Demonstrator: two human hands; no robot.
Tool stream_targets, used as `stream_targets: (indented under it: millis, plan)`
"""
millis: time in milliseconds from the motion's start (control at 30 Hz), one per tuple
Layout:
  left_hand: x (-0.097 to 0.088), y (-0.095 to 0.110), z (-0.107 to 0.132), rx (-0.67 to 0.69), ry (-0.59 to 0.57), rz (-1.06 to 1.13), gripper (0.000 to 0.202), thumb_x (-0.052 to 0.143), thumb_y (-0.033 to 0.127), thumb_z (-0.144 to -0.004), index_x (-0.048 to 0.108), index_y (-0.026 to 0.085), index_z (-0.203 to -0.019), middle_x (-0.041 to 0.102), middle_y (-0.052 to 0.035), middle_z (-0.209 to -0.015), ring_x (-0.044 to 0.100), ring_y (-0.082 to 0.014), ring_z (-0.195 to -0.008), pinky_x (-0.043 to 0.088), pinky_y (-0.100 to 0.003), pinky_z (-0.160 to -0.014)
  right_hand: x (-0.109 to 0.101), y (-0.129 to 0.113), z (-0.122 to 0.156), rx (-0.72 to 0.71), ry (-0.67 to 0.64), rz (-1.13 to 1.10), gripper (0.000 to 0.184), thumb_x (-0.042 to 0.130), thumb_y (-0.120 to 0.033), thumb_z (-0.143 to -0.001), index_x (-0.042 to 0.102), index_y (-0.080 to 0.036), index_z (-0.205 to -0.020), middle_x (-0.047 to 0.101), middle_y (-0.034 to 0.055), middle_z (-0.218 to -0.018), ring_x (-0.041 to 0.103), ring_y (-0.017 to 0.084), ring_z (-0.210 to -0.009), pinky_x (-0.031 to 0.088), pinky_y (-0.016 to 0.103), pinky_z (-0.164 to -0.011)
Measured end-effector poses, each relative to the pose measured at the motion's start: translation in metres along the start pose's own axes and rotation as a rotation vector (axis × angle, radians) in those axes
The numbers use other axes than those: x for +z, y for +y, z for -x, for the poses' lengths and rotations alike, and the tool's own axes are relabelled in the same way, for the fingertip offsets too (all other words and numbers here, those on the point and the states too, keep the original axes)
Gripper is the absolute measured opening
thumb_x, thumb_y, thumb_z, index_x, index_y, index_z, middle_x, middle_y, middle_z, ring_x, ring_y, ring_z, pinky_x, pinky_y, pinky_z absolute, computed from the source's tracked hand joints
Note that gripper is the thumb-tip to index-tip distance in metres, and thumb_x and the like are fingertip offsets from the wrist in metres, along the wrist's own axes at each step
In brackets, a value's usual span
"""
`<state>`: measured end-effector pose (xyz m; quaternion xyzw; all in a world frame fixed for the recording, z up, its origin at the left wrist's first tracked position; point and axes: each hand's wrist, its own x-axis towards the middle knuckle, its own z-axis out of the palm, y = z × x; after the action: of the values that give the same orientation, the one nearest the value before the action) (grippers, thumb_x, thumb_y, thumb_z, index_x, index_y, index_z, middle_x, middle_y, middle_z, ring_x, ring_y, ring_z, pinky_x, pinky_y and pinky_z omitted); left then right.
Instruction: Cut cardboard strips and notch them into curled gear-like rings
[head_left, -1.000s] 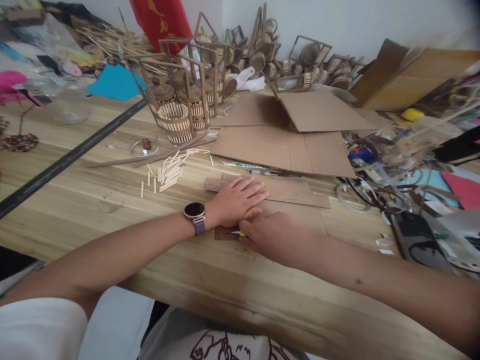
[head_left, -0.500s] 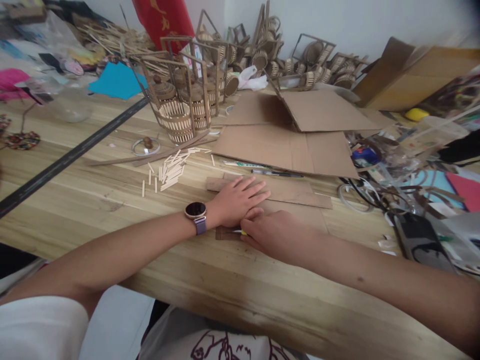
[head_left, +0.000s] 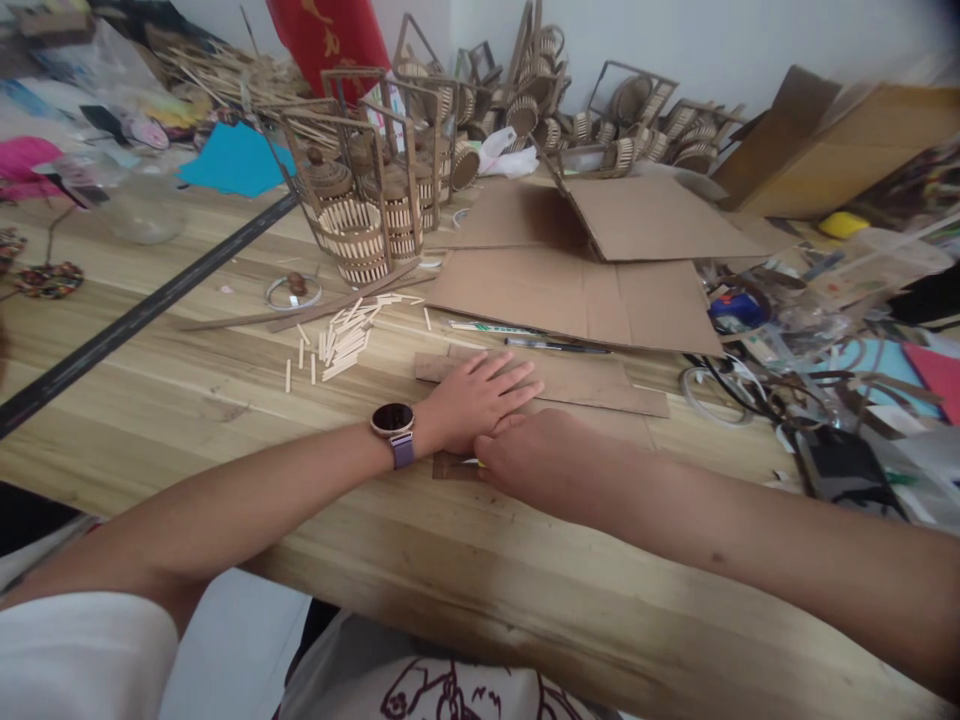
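Cardboard strip looked light, stiff, best pinned flat: we had left hand spread on it, right hand clenched round yellow tool

At twelve o'clock you face a plain, pale wall, with a red panel bearing gold markings in front of it at eleven. Your wooden tabletop has streaky grain, its near edge slanting down toward five; soft light leaves a dull sheen near six.
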<state>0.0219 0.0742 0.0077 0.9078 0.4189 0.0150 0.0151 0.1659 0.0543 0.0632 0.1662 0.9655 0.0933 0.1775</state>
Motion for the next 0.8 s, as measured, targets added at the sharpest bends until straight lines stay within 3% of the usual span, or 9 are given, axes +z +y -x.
stream_targets:
  millis: [200,567,800]
  plan:
    - [-0.002,0.0,0.0,0.007,-0.027,0.005,0.06,0.048,0.033,-0.096,0.03,0.018,-0.152,0.024,-0.0093,-0.162,0.021,-0.0318,-0.148,0.019,-0.049,-0.117,-0.001,0.0,-0.004,0.002,-0.049,-0.029,0.02,0.052,-0.015,-0.091,0.072,-0.013,-0.093,0.075,0.0126,-0.08,0.069,0.025,-0.072,0.037,0.028,-0.052]
    - [0.002,-0.002,-0.002,0.01,-0.023,-0.006,0.054,0.031,0.043,-0.104,0.03,0.021,-0.152,0.025,-0.006,-0.162,0.021,-0.0297,-0.148,0.017,-0.046,-0.118,-0.005,0.0,0.002,-0.018,-0.062,0.049,0.022,0.052,-0.001,-0.082,0.07,-0.013,-0.089,0.074,0.0113,-0.08,0.064,0.019,-0.058,0.03,0.026,-0.047]
    - [0.01,-0.004,-0.003,0.014,0.028,-0.012,0.055,0.025,0.047,-0.104,0.032,0.022,-0.152,0.027,-0.0053,-0.161,0.022,-0.0292,-0.148,0.017,-0.046,-0.118,0.002,0.004,0.01,0.002,-0.083,0.036,0.028,0.055,0.0,-0.079,0.068,-0.01,-0.101,0.072,0.0083,-0.074,0.062,0.014,-0.052,0.028,0.024,-0.044]
